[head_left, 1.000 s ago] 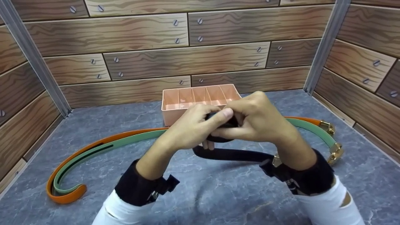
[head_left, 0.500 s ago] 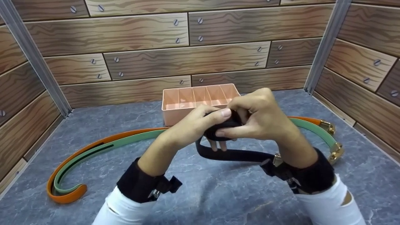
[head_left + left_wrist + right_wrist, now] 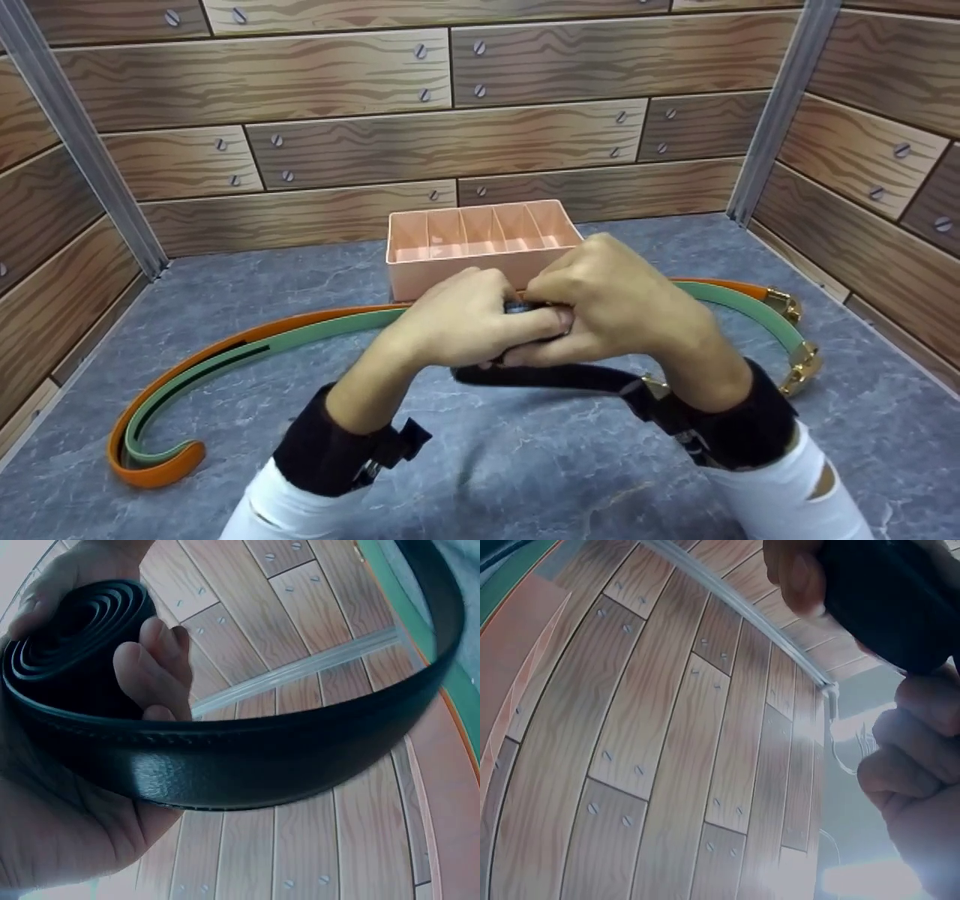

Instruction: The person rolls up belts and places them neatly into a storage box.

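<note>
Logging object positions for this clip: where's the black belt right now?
In the head view, the black belt is near the centre, on the near side of the pink divided box, its roll held between the left hand and right hand.

No readable text
No label, brand or number can be read on the tray (image 3: 424, 279), the black belt (image 3: 225, 761) in front of it or the wall (image 3: 450, 150) behind it.
</note>
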### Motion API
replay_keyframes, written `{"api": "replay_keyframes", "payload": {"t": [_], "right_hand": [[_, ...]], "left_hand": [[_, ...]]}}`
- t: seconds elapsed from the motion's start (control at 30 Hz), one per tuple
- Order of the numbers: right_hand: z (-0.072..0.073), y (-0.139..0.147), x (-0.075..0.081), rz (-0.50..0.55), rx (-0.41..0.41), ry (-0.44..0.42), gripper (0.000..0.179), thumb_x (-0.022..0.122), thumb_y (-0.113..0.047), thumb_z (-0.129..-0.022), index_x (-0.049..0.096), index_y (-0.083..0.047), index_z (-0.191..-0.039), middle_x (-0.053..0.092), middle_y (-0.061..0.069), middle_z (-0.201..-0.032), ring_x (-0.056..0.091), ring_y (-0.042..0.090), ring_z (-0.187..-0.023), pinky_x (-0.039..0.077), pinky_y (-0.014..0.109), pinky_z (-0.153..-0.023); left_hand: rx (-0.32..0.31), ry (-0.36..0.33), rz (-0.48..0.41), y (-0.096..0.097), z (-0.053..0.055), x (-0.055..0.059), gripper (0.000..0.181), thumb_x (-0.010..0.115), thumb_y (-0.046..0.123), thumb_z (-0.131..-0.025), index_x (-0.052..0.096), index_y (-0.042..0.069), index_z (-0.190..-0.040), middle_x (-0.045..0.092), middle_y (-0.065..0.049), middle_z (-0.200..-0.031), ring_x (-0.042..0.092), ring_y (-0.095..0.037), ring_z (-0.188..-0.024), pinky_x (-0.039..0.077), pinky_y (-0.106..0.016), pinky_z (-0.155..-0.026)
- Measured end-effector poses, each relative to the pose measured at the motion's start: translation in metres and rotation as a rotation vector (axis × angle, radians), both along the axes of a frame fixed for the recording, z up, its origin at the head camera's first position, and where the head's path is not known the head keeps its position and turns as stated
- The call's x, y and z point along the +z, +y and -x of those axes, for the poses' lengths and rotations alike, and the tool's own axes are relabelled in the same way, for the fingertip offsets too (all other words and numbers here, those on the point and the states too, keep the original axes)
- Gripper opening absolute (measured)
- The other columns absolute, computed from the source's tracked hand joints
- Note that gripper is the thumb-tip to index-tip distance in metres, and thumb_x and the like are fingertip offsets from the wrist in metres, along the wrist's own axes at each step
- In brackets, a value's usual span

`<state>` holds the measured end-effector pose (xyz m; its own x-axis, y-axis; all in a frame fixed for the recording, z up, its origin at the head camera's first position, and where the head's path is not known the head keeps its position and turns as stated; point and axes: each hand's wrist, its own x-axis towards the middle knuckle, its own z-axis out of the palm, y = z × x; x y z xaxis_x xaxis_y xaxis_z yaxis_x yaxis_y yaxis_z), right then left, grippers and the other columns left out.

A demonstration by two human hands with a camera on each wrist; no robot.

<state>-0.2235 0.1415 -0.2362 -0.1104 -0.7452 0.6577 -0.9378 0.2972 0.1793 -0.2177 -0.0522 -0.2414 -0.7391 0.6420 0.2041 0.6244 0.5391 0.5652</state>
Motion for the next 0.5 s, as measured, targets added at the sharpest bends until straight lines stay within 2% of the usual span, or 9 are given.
{"api": "replay_keyframes", "payload": {"t": [0.1, 0.2, 0.3, 0.4, 0.5], "right_hand": [[0.003, -0.003, -0.001, 0.027, 0.081, -0.015, 0.049, 0.082, -0.04, -0.079, 0.044, -0.016, -0.058, 0.041, -0.007, -0.05, 0.033, 0.001, -0.044, 0.028, 0.019, -0.04], [0.005, -0.003, 0.0, 0.078, 0.145, -0.034, 0.046, 0.08, -0.039, -0.082, 0.048, -0.015, -0.059, 0.043, -0.007, -0.049, 0.036, 0.002, -0.043, 0.03, 0.018, -0.039], [0.006, 0.001, 0.002, 0.129, 0.196, -0.08, 0.043, 0.076, -0.042, -0.085, 0.053, -0.014, -0.061, 0.041, -0.007, -0.048, 0.033, 0.001, -0.042, 0.027, 0.016, -0.039], [0.007, 0.007, 0.005, 0.201, 0.26, -0.145, 0.037, 0.077, -0.039, -0.085, 0.061, -0.013, -0.065, 0.039, -0.008, -0.047, 0.03, 0.001, -0.041, 0.023, 0.015, -0.039], [0.008, 0.012, 0.007, 0.302, 0.319, -0.208, 0.033, 0.082, -0.035, -0.082, 0.066, -0.011, -0.066, 0.038, -0.008, -0.046, 0.029, 0.002, -0.04, 0.023, 0.014, -0.039]], "left_hand": [[-0.036, -0.004, -0.013, -0.003, -0.001, 0.002, 0.051, 0.055, 0.06, -0.091, 0.055, 0.022, -0.056, 0.049, 0.01, -0.047, 0.048, -0.006, -0.042, 0.036, -0.025, -0.042], [-0.127, 0.001, -0.075, -0.006, 0.001, 0.002, 0.046, 0.057, 0.055, -0.093, 0.058, 0.021, -0.062, 0.05, 0.011, -0.052, 0.048, -0.005, -0.047, 0.038, -0.025, -0.045], [-0.249, 0.002, -0.137, -0.008, 0.004, 0.002, 0.035, 0.063, 0.047, -0.092, 0.063, 0.019, -0.072, 0.054, 0.01, -0.06, 0.05, -0.004, -0.053, 0.041, -0.025, -0.049], [-0.338, 0.068, -0.18, -0.009, 0.006, 0.002, 0.025, 0.072, 0.04, -0.086, 0.066, 0.017, -0.081, 0.058, 0.01, -0.068, 0.051, -0.002, -0.059, 0.044, -0.025, -0.055], [-0.373, 0.21, -0.242, -0.007, 0.005, 0.0, 0.027, 0.08, 0.035, -0.081, 0.068, 0.013, -0.091, 0.063, 0.008, -0.076, 0.054, -0.002, -0.064, 0.047, -0.025, -0.06]]}}
